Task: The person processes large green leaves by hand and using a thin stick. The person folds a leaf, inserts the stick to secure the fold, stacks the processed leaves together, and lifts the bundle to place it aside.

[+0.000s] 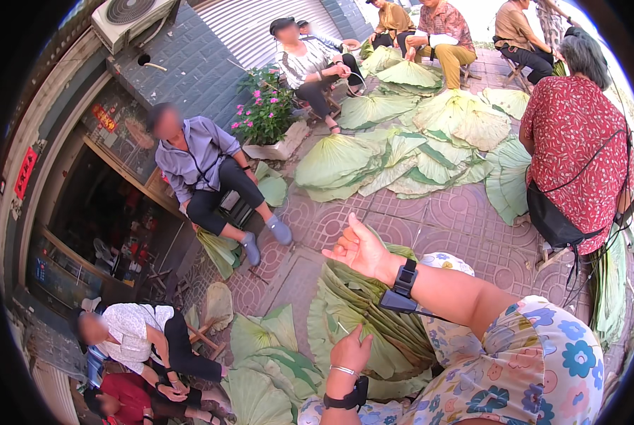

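A thick folded stack of green leaves (342, 297) rests at the floral-clad legs of the person wearing the camera. Above that stack my right hand (354, 251) is raised with thumb up and fingers loosely curled, holding nothing visible; a dark device is strapped at its wrist. Lower down, my left hand (351, 352) lies against the leaves with a thin pale stick (343, 328) at its fingertips.
Broad pale leaves (469, 124) cover the paving (437, 219) ahead, more (257, 389) lie at lower left. Co-workers sit around: one in lilac (200, 159), others (129, 333) at lower left, one in red pattern (572, 156) at right, several behind. A flowering planter (267, 149) stands by the wall.
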Tool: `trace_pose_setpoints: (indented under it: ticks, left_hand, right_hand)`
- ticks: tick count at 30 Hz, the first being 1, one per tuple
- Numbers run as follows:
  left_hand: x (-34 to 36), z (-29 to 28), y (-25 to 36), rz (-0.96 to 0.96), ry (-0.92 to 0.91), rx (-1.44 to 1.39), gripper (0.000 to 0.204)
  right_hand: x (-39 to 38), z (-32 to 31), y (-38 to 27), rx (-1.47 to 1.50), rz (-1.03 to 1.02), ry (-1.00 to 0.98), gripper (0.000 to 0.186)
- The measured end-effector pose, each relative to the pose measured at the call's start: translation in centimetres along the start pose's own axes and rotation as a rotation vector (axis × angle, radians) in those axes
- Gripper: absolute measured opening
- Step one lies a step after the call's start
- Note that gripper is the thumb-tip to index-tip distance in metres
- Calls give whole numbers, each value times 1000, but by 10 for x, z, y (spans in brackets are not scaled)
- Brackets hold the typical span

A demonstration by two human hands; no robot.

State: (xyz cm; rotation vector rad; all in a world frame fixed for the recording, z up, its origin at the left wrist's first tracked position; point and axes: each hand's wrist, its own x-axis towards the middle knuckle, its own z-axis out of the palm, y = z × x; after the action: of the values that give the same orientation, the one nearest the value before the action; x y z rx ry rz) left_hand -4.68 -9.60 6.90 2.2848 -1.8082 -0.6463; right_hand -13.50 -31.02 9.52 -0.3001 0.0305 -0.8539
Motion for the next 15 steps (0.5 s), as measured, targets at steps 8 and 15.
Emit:
trace_pose_setpoints:
  ticks: [8, 15]
  left_hand:
    - [3, -1, -1, 6, 0, -13, 48]
    - [3, -2, 2, -7, -21, -2, 49]
  right_hand:
    - [1, 9, -12, 50, -13, 36, 61]
    - [0, 5, -15, 70, -11, -12, 61]
